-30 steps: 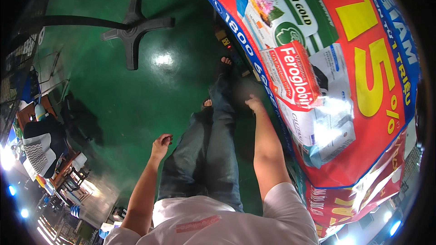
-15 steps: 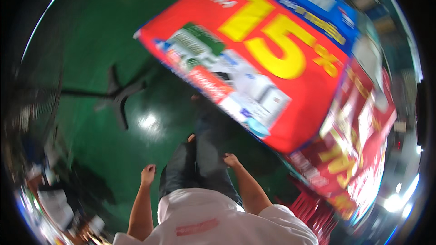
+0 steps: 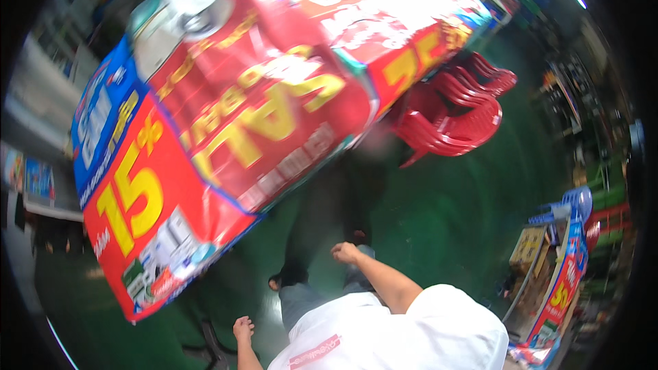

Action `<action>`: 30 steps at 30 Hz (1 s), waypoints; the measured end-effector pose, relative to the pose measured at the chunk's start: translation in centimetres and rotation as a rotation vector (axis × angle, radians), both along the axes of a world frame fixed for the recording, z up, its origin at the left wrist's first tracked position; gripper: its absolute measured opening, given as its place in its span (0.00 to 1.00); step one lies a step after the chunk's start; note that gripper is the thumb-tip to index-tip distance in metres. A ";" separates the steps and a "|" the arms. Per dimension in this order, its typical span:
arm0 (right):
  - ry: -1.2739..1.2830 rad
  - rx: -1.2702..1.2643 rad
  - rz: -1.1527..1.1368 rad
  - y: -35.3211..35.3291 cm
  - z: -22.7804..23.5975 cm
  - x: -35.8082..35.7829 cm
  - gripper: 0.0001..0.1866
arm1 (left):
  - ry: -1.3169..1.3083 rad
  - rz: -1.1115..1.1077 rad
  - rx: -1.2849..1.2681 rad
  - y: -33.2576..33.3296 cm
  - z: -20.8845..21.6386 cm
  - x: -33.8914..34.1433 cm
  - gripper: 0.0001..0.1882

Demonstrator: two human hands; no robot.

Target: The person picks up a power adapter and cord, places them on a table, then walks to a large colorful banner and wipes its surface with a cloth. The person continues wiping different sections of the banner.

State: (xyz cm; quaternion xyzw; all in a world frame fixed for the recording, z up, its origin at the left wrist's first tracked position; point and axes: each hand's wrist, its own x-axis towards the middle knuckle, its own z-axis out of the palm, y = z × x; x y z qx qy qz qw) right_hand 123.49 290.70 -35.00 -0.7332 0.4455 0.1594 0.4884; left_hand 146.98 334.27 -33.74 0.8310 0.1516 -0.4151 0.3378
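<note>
My left hand [image 3: 243, 329] hangs low at my side with nothing in it, its fingers loosely bent and a little apart. My right hand [image 3: 345, 253] is held in front of my body, fingers curled in, and no object shows in it. Neither hand touches anything. Ahead and to the left stands a big table [image 3: 226, 195] draped with red and blue printed sheets, which is nearest to both hands. A pale rounded thing with a shiny metal part [image 3: 199, 20] lies on its far side, too blurred to name.
Stacked red plastic chairs [image 3: 456, 127] stand beside the table's right end. A second stand with a printed border [image 3: 565, 281] and a wooden box [image 3: 526, 247] is at the right. A black star-shaped base [image 3: 212, 346] sits on the green floor at lower left.
My view has swung to the right. The table has shifted leftward in view, and the red chairs and second stand now show. Both hands stay without any object.
</note>
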 end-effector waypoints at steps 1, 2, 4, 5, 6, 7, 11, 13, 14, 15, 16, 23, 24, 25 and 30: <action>-0.019 0.032 -0.063 -1.1 0.3 -2.6 0.18 | -0.010 -0.077 0.010 -2.7 -0.5 0.0 0.08; -0.039 0.051 -0.115 -2.3 0.5 -5.4 0.18 | 0.017 -0.099 0.013 -5.7 -1.0 0.2 0.08; -0.032 0.132 -0.252 -5.1 0.4 -11.4 0.17 | 0.066 -0.166 -0.003 -13.0 -2.6 0.3 0.07; -0.034 0.155 -0.284 -6.8 0.1 -14.8 0.17 | 0.027 -0.218 -0.021 -17.5 -4.0 -0.6 0.07; -0.030 0.180 -0.295 -8.6 -0.1 -18.4 0.16 | -0.027 -0.279 -0.011 -21.9 -4.7 -1.2 0.07; 0.017 0.082 -0.220 -10.9 -0.3 -22.3 0.17 | -0.082 -0.533 -0.066 -27.7 -6.0 -2.4 0.06; 0.017 -0.117 -0.580 -20.4 2.1 -38.4 0.13 | -0.063 -0.862 -0.265 -50.3 -3.5 -13.3 0.12; -0.287 0.083 -1.189 -24.7 5.5 -46.0 0.14 | -0.522 -1.299 -0.476 -61.4 0.9 -21.6 0.17; -0.313 -0.018 -1.234 -26.3 7.6 -49.6 0.12 | -0.370 -1.348 -0.434 -66.3 3.7 -25.7 0.16; -0.282 -0.104 -1.329 -27.7 9.5 -52.5 0.12 | -0.274 -1.363 -0.517 -70.6 6.3 -29.9 0.15; -0.290 -0.163 -1.369 -28.7 11.4 -55.5 0.14 | -0.248 -1.418 -0.578 -74.4 8.8 -34.2 0.14; -0.444 -0.065 -1.737 -31.5 9.3 -72.6 0.13 | 0.157 -1.857 -0.807 -90.6 14.0 -60.4 0.12; -0.463 -0.066 -1.758 -31.7 7.5 -75.6 0.12 | 0.176 -1.897 -0.836 -92.0 13.6 -64.1 0.11; -0.444 0.019 -1.883 -31.6 5.7 -78.4 0.09 | 0.100 -2.024 -0.786 -93.5 13.3 -67.4 0.11; -0.051 0.312 -2.225 -28.5 2.2 -91.7 0.12 | 0.338 -2.190 -0.837 -103.1 14.0 -84.6 0.12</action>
